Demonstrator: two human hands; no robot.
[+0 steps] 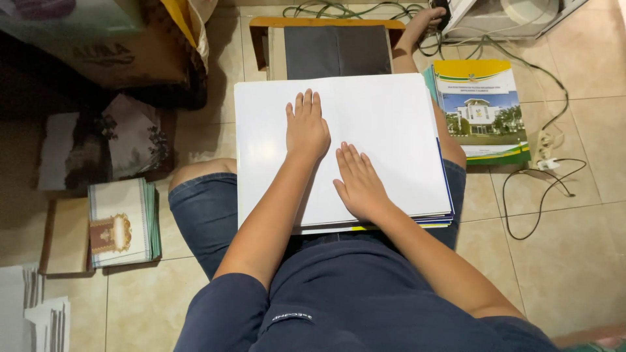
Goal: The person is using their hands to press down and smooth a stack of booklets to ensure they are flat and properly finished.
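Beige floor tiles point(574, 248) surround a seated person whose lap carries a stack of large white paper sheets point(385, 124). Left hand point(306, 127) and right hand point(358, 179) lie flat and spread on it, grasping nothing. With apparently only knees beneath, uneven pressure could probably tip the stack, sliding sheets onto the floor.

Both arms reach forward from the body, bare below short sleeves. The left hand point(306, 127) lies flat, palm down, fingers straight and close together. The right hand point(360, 182) lies flat too, just beside it and nearer the body, fingers pointing up-left.
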